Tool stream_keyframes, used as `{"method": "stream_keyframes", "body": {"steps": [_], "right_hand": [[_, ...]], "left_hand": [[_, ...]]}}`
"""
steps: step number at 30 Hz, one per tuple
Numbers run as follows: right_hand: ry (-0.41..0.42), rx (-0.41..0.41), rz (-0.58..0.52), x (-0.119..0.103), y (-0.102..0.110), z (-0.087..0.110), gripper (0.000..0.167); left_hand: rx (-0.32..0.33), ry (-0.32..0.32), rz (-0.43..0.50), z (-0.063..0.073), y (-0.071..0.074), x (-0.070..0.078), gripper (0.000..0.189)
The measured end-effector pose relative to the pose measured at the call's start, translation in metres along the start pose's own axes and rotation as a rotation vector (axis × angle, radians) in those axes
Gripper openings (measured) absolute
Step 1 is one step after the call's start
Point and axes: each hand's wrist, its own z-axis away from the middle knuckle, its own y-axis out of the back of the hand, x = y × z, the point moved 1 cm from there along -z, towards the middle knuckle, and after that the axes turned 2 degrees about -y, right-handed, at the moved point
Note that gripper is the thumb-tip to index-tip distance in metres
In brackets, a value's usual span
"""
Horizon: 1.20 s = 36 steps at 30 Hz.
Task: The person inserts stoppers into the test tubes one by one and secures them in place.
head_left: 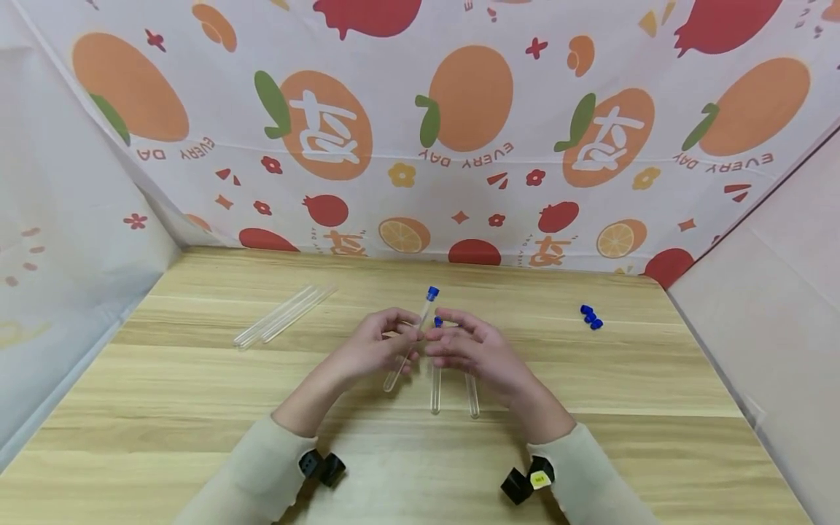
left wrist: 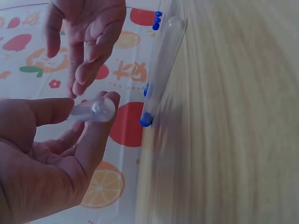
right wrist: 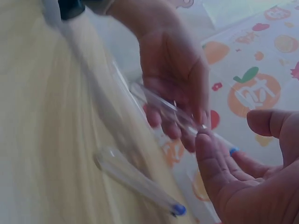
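My left hand (head_left: 374,344) pinches a clear test tube (head_left: 394,379) between thumb and fingers. The tube slants, its blue cap (head_left: 432,293) at the upper end and its rounded bottom toward me. Beside it is my right hand (head_left: 482,355), its fingers extended and the thumb apart, with the fingertips close to the tube's middle. Two more test tubes lie on the table below the right hand, a nearer-middle tube (head_left: 436,397) with a blue cap and a right-hand tube (head_left: 472,399) whose upper part the hand hides. The right wrist view shows a capped tube (right wrist: 135,179) lying there.
Several clear tubes (head_left: 282,321) without visible caps lie side by side at the left of the wooden table (head_left: 164,394). A small cluster of loose blue caps (head_left: 591,318) sits at the right. A fruit-print cloth (head_left: 400,197) hangs behind the table's far edge.
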Motion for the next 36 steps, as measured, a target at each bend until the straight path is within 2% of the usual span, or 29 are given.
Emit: {"method": "stream_keyframes", "body": {"steps": [2,5,10,13,20,26,36], "right_hand": [[-0.038,-0.058,-0.054,0.003,-0.004,-0.001,0.056],[-0.081,-0.116,-0.134,0.005,-0.008,-0.001,0.057],[-0.113,-0.159,-0.262,0.008,-0.009,-0.002,0.054],[-0.137,-0.177,-0.316,0.009,-0.009,-0.002,0.055],[-0.153,-0.202,-0.328,0.015,-0.009,-0.005,0.057],[-0.159,-0.208,-0.329,0.017,-0.008,-0.006,0.061],[-0.175,-0.203,-0.320,0.022,-0.007,-0.008,0.063]], "left_hand": [[0.008,0.008,-0.013,-0.001,0.003,-0.001,0.037],[-0.011,0.014,-0.047,-0.001,0.008,-0.001,0.038],[-0.023,0.034,-0.136,-0.001,0.018,0.000,0.040],[-0.032,0.074,-0.142,-0.001,0.022,-0.001,0.041],[-0.093,0.162,-0.094,-0.001,0.029,-0.007,0.044],[-0.128,0.185,-0.084,0.000,0.031,-0.008,0.047],[-0.137,0.224,-0.088,0.000,0.029,-0.010,0.051]]}}
